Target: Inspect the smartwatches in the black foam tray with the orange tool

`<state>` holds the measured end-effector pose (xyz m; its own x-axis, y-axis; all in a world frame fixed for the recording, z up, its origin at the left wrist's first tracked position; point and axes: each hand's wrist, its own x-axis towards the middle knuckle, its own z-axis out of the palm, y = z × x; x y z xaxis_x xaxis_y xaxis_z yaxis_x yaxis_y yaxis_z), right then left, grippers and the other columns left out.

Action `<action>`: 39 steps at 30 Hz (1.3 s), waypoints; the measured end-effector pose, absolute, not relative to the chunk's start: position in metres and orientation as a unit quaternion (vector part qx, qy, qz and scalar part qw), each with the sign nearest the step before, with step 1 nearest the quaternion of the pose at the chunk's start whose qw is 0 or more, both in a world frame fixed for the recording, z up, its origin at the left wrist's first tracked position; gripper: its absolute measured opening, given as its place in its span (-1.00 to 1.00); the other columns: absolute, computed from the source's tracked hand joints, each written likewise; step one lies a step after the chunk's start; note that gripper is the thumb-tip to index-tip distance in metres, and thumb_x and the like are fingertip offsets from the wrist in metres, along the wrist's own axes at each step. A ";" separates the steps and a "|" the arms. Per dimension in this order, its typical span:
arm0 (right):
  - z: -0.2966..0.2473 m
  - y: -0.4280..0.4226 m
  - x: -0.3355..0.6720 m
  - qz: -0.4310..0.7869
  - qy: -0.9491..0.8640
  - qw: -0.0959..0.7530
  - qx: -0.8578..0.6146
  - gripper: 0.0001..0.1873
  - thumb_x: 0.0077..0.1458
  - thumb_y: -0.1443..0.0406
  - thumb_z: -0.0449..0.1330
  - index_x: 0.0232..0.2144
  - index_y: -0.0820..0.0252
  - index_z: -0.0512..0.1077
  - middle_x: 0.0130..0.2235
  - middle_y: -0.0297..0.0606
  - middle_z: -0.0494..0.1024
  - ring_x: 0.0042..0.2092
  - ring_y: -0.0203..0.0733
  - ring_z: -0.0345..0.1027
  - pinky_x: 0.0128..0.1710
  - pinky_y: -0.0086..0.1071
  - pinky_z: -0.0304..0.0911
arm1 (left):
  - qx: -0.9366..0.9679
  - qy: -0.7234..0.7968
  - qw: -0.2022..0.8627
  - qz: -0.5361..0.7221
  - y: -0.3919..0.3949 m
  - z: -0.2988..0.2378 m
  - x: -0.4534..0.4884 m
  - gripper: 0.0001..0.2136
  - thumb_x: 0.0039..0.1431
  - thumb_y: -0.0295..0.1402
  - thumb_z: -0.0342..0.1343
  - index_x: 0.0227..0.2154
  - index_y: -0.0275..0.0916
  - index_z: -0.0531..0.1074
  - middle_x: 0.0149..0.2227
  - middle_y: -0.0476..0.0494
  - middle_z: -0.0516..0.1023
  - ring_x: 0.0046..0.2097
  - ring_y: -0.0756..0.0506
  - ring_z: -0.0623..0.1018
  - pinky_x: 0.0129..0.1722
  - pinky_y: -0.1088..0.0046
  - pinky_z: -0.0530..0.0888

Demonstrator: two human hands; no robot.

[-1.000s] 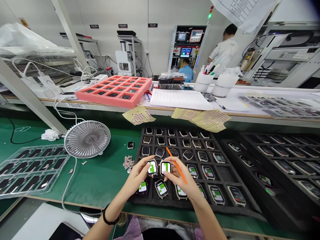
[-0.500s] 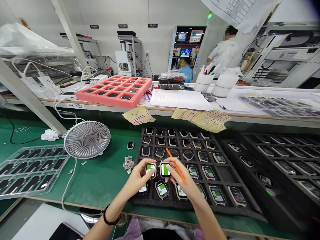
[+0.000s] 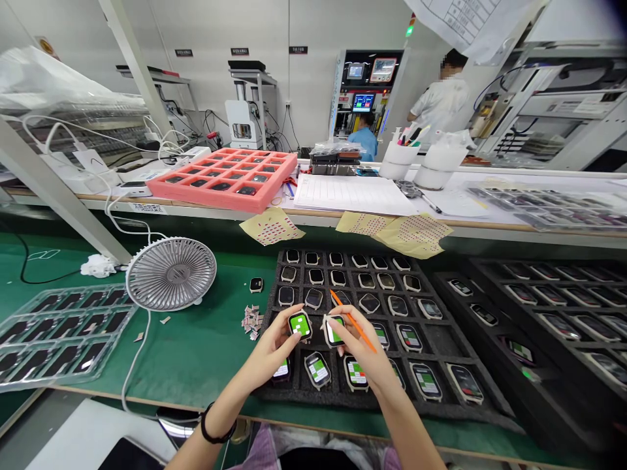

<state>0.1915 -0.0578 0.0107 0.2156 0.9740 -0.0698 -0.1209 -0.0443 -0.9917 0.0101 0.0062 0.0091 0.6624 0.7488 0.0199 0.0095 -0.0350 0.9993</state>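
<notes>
A smartwatch body [image 3: 298, 324] with a lit green and white screen is held between the thumb and fingers of my left hand [image 3: 274, 346]. My right hand [image 3: 363, 346] grips a second smartwatch [image 3: 334, 331], its lit screen partly under my thumb. An orange stick [image 3: 353, 321], like a slim pen or pry tool, also lies across the fingers of that hand. Both hands are above a black foam tray [image 3: 443, 341] holding rows of smartwatches. In its front row, a watch [image 3: 317, 370] shows a lit green and white screen; farther back the screens are dark.
A grey fan [image 3: 171, 273] stands left, beside a clear tray [image 3: 105, 349] of black parts. Small paper bits [image 3: 251, 321] and a single watch [image 3: 256, 284] lie on the green mat. More foam trays [image 3: 490, 287] stand right. A pink foam tray [image 3: 225, 176] sits on the shelf.
The two watches have moved slightly apart, the right one shifting to the right and tilting. The left watch's screen shows more green, and the orange stick has moved right with my right hand.
</notes>
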 end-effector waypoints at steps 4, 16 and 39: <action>0.013 -0.058 0.191 0.478 -0.410 0.557 -0.542 -0.72 0.02 0.09 0.25 -0.30 0.11 0.34 -0.44 -0.39 0.25 -0.47 -0.34 0.11 -0.60 -0.54 0.16 | 0.670 0.320 0.598 0.302 0.006 0.012 0.010 -0.62 0.23 -0.20 -0.01 0.08 -0.18 0.27 -0.21 -0.13 0.49 -0.09 -0.15 0.45 -0.15 0.39 0.43; 0.013 -0.065 0.196 0.493 -0.508 0.515 -0.483 -0.64 0.06 0.24 0.23 -0.09 0.05 0.23 -0.14 -0.26 0.37 -0.19 -0.22 0.32 -0.27 -0.40 0.29 | 0.676 0.317 0.584 0.319 0.009 -0.002 0.012 -0.60 0.14 -0.25 0.11 0.03 -0.21 0.27 -0.05 -0.19 0.44 -0.08 -0.13 0.46 -0.19 0.45 0.43; 0.015 -0.067 0.195 0.517 -0.493 0.517 -0.472 -0.59 0.07 0.19 0.22 -0.03 0.03 0.24 -0.09 -0.23 0.40 -0.26 -0.24 0.38 -0.21 -0.31 0.33 | 0.684 0.306 0.590 0.300 0.005 0.000 0.012 -0.54 0.12 -0.27 0.15 0.06 -0.21 0.20 -0.06 -0.20 0.43 -0.12 -0.11 0.46 -0.21 0.43 0.43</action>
<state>0.1950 -0.0673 0.0146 -0.0208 0.9996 0.0215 -0.0687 0.0200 -0.9974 0.0123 0.0049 0.0000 0.6317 0.7736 0.0492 0.0644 -0.1156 0.9912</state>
